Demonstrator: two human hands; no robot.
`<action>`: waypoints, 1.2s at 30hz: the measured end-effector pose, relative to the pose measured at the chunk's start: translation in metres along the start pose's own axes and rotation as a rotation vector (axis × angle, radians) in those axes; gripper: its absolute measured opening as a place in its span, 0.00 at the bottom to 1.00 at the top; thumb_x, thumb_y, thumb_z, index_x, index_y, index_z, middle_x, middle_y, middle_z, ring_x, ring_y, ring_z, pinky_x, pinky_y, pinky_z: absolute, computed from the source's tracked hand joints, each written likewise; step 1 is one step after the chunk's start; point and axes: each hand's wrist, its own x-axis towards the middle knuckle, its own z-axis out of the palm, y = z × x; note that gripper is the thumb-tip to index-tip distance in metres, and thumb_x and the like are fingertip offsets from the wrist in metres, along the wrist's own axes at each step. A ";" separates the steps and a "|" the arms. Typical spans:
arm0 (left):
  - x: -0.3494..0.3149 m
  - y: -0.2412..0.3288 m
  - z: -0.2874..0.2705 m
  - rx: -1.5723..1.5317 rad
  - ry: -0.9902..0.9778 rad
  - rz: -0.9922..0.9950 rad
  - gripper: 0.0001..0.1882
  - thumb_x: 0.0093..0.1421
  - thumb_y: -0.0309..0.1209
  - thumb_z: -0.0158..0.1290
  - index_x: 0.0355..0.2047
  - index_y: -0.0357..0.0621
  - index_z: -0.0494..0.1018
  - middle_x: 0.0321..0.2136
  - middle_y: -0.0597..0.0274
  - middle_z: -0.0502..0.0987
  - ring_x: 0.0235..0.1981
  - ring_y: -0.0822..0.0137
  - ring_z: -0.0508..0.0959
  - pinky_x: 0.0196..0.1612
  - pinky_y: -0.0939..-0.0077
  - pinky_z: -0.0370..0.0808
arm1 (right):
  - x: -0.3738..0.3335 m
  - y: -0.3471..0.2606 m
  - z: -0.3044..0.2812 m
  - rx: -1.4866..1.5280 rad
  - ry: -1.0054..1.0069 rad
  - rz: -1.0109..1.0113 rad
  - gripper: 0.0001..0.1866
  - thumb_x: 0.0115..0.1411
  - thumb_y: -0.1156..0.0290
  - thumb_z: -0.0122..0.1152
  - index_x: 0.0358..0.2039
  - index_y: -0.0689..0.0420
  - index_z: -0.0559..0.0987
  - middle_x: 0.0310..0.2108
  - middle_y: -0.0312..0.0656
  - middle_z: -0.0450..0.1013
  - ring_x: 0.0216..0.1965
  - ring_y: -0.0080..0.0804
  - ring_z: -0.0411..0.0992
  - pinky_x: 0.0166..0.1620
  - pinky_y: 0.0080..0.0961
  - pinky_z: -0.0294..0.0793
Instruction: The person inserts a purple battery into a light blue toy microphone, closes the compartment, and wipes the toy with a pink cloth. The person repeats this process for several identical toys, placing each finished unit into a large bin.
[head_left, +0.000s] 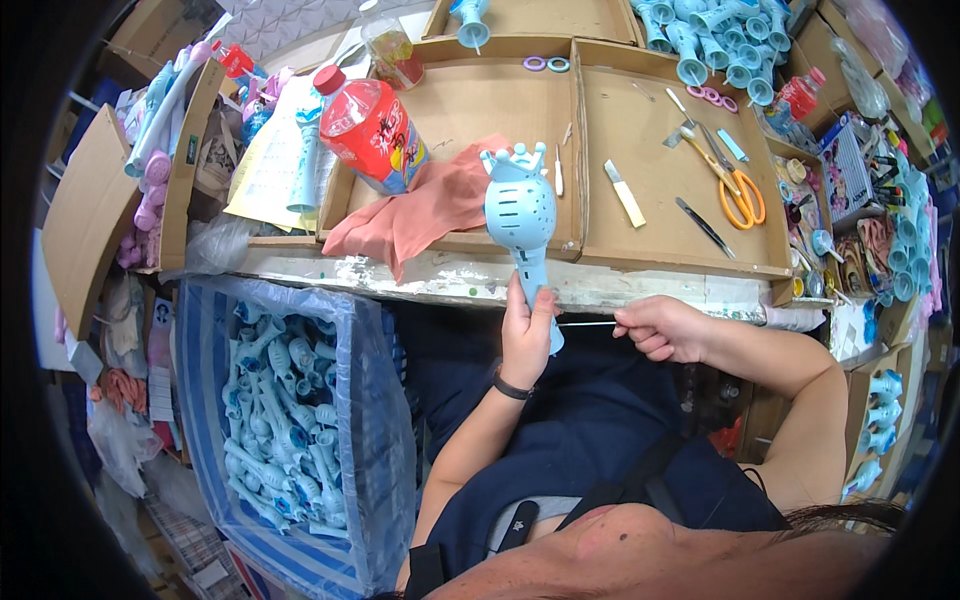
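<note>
My left hand (525, 338) is wrapped round the handle of a light-blue plastic wand (520, 212), held upright in front of the bench edge. Its rounded head has slots and small holes and carries a crown on top. To the right, my right hand (662, 328) is closed in a pinch on the end of a thin, pale, straight piece (588, 323), a rod or a taut strand; I cannot make out which. It runs level toward the wand's handle, where my left hand hides its far end. Behind the wand lies a salmon-pink cloth (440, 205).
A blue-striped bag (365, 450) full of light-blue plastic parts stands at the left. On the bench, a cardboard tray (640, 110) holds orange-handled scissors (742, 200), tweezers (705, 228) and a cutter (624, 193). A red-labelled drink bottle (370, 130) leans nearby. More light-blue parts (715, 40) lie at the back.
</note>
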 end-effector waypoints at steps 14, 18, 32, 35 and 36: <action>0.000 -0.012 0.000 0.261 0.058 0.121 0.21 0.67 0.31 0.50 0.58 0.37 0.60 0.34 0.66 0.72 0.32 0.76 0.73 0.37 0.81 0.72 | 0.007 0.026 0.013 -0.418 0.259 -0.593 0.13 0.66 0.61 0.58 0.33 0.58 0.75 0.18 0.36 0.69 0.15 0.27 0.67 0.20 0.23 0.66; 0.003 -0.016 -0.001 0.325 0.070 0.113 0.21 0.66 0.28 0.50 0.57 0.37 0.61 0.33 0.66 0.72 0.31 0.77 0.73 0.37 0.82 0.72 | 0.010 0.020 0.011 0.173 0.101 -0.129 0.14 0.68 0.60 0.55 0.33 0.59 0.72 0.15 0.24 0.52 0.13 0.14 0.49 0.15 0.16 0.51; -0.041 0.042 -0.044 -0.544 -0.368 0.011 0.31 0.61 0.25 0.54 0.63 0.44 0.56 0.32 0.56 0.73 0.28 0.66 0.76 0.36 0.70 0.76 | -0.015 -0.030 -0.050 -0.776 1.087 -0.894 0.09 0.63 0.70 0.58 0.40 0.61 0.75 0.31 0.40 0.73 0.36 0.33 0.73 0.40 0.28 0.72; -0.048 0.041 -0.045 -0.553 -0.359 0.024 0.28 0.61 0.27 0.55 0.60 0.44 0.59 0.33 0.56 0.73 0.29 0.66 0.76 0.37 0.69 0.76 | 0.009 -0.048 -0.056 -1.118 1.338 -1.078 0.10 0.61 0.71 0.59 0.41 0.61 0.75 0.34 0.44 0.73 0.40 0.44 0.73 0.45 0.36 0.71; -0.050 0.040 -0.045 -0.527 -0.329 0.028 0.27 0.62 0.28 0.55 0.60 0.44 0.59 0.34 0.56 0.73 0.30 0.67 0.76 0.38 0.69 0.76 | 0.016 -0.046 -0.048 -1.103 1.357 -1.199 0.10 0.61 0.72 0.59 0.41 0.61 0.75 0.35 0.45 0.73 0.40 0.46 0.72 0.46 0.38 0.71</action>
